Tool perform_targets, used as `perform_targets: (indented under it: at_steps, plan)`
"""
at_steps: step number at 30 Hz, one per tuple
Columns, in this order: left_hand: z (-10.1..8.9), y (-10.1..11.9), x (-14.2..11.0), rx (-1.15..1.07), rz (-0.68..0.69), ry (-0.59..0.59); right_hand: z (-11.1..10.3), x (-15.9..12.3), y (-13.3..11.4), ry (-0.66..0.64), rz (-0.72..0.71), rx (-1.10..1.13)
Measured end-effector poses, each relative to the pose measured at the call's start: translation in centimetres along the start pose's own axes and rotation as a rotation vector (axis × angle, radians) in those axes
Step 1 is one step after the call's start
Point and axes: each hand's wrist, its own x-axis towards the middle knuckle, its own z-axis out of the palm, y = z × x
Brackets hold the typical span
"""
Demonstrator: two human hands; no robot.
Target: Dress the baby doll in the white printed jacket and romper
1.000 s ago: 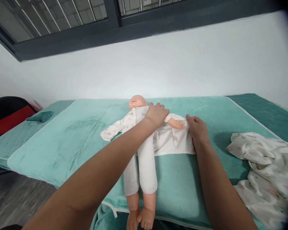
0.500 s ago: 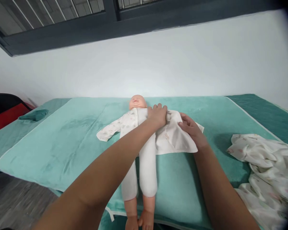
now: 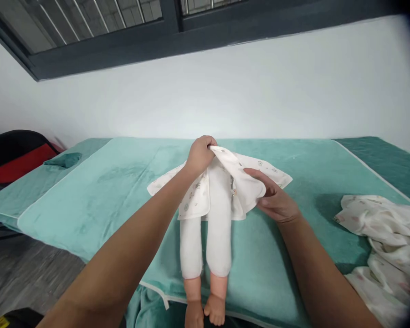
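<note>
A baby doll (image 3: 219, 241) lies on its back, its legs toward me and its feet at the bed's front edge. It wears a white printed baby shirt (image 3: 238, 175) with both sleeves spread out sideways. My left hand (image 3: 201, 154) is over the doll's neck area, fingers closed on the shirt's upper front edge; the doll's head is hidden behind it. On the right, my right hand (image 3: 276, 198) pinches the lower edge of the front panel, which is lifted off the doll's white body. The other front panel lies over the doll's left-of-picture side.
The doll rests on a green padded sheet (image 3: 123, 182) on a bed against a white wall (image 3: 242, 91). A crumpled printed cloth (image 3: 389, 232) lies at the right. At the far left stands a black and red chair (image 3: 23, 157). A barred window is above.
My left hand has moved left and up to the doll's neck, drawing the shirt's front panel across the chest. My right hand has shifted down the panel. The sleeve at the right now shows spread out.
</note>
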Motion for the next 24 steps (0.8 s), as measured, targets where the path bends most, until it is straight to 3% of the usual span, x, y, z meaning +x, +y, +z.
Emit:
perform_targets:
  at_steps: [3, 6, 10, 14, 17, 20, 24]
  plan:
    - [-0.1, -1.0, -2.0, 0.029, -0.052, 0.154, -0.4, -0.4, 0.6, -0.103, 0.030, 0.030]
    - [0.2, -1.7, -4.7, -0.096, -0.211, 0.306, -0.4, -0.3, 0.9, -0.175, 0.029, 0.029]
    - [-0.2, -3.5, -9.4, -0.193, -0.265, 0.344, 0.0, 0.3, 0.9, -0.130, 0.001, 0.039]
    - [-2.0, -7.2, -14.5, 0.045, -0.171, 0.250, 0.4, 0.9, 1.2, 0.052, -0.013, 0.021]
    - [-4.3, -10.0, -17.0, 0.422, -0.066, 0.217, 0.4, 1.4, 1.9, 0.319, -0.060, -0.067]
    - [-6.2, -11.7, -17.5, 0.713, -0.163, 0.205, -0.1, 1.9, 2.8, 0.604, -0.120, -0.208]
    - [-7.8, -13.5, -15.6, 0.867, -0.274, 0.099, -0.8, 2.1, 3.5, 0.683, -0.140, -0.263]
